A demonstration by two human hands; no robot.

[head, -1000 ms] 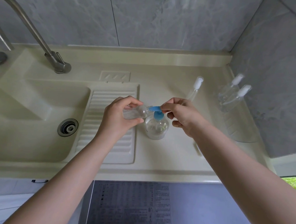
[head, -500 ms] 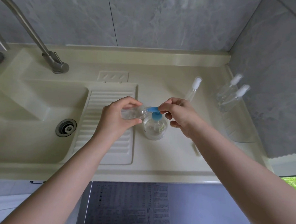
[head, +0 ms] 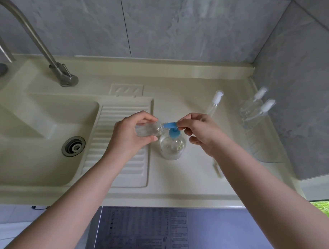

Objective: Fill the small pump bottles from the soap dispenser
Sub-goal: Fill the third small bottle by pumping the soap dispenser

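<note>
- Countertop (head: 176, 180), pale, w/ sink basin (head: 29, 138) at left and ribbed drain area (head: 122, 141) beside it; open room in front of the hands and to the right front, grey wall close at right.
- Soap dispenser (head: 171, 146) stands upright just right of the ribbed area, blue pump (head: 172, 127) on top.
- Left hand (head: 129, 136) grips a small clear bottle (head: 148, 128) on its side, mouth at the pump's nozzle.
- Right hand (head: 198, 133) pinches the pump head w/ fingertips.
- Step: filling is in hand, I judge; next needs a press down while the mouth stays aligned.
- Two small pump bottles (head: 253, 110) wait near the right wall, another one (head: 214, 103) behind the right hand.
</note>
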